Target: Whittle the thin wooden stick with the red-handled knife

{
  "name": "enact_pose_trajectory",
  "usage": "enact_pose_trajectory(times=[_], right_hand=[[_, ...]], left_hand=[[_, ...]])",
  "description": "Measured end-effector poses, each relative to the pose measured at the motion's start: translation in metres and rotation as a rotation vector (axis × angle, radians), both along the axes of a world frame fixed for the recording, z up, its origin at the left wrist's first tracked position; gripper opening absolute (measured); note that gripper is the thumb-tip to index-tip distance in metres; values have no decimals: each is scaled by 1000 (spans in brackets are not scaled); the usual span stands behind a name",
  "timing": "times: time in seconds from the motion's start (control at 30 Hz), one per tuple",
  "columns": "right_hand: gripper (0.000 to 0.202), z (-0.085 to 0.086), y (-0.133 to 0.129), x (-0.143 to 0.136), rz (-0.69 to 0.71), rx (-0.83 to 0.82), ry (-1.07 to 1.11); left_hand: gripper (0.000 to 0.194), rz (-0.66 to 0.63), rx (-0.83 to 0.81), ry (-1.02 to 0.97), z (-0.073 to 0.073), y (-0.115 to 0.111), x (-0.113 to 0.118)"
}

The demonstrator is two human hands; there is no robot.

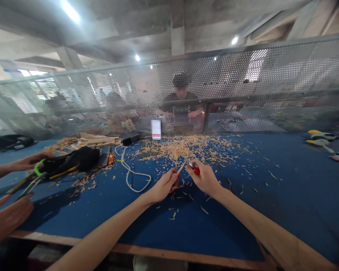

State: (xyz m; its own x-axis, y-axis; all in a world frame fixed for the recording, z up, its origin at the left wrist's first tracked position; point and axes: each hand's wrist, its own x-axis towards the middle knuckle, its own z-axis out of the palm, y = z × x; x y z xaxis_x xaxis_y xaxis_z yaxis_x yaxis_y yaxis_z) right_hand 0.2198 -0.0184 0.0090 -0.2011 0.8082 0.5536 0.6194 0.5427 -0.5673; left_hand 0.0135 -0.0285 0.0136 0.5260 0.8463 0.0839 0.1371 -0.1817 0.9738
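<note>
My left hand (166,184) is closed around a thin wooden stick (181,168), whose pale end points up and to the right. Fingers of my right hand (205,177) wrap round a small red-handled knife (196,170). Its metal part meets or nearly meets the stick's tip; I cannot tell whether they touch. Curled wood shavings (183,148) lie in a heap just beyond both hands, and a few loose ones are scattered beneath them on the blue tabletop (271,218).
A co-worker's hands (14,210) hold long tools at the left, beside a black cloth bag (86,158). A white cable (127,169) loops left of my hands. A lit phone (156,130) stands before the perforated metal screen (228,82). Yellow-handled pliers (318,142) lie far right.
</note>
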Motion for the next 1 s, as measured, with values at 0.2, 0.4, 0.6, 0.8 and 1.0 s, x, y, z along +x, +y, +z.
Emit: enact_pose_trajectory(times=[0.2,0.4,0.6,0.8,1.0], right_hand=[[37,6,-7,-4,52,-46,-289],[34,2,-5,-7,77,-43,-459],[37,-4,-4,-7,94,-21,-494],[41,-3,5,-5,105,-65,-477],[39,0,8,1,91,-20,-560]], left_hand=[[46,10,-34,59,0,-2,-1],[45,-30,-18,81,-2,-1,-4],[46,-72,-54,12,-12,3,-4],[48,-106,-143,-58,-17,12,-6],[47,-174,-173,-28,-6,12,-13]])
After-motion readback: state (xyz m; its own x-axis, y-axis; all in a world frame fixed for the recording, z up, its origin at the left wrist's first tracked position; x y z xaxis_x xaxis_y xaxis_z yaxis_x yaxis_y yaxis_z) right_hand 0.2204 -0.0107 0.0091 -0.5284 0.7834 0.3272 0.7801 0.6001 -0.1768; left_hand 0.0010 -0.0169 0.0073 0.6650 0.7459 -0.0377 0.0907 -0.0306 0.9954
